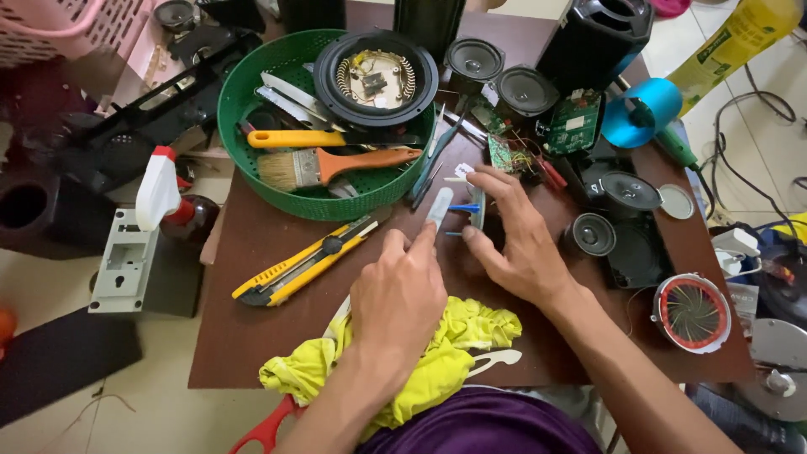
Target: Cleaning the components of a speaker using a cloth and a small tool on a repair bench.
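While the left hand [399, 290] pinches a small pale tube [439, 206] at its fingertips, the right hand [513, 240], fingers spread, steadies a small blue-and-white part [472, 210] just beside the tube tip. I would keep both wrists resting on the brown table [252, 336] for steadiness.

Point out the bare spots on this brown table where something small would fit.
Free: the near-left corner of the table, bordered by the yellow utility knife and yellow cloth; also the near-right strip between the right hand and the red-ringed round part. Crowded: the far side, with the green basket, speakers and circuit boards.
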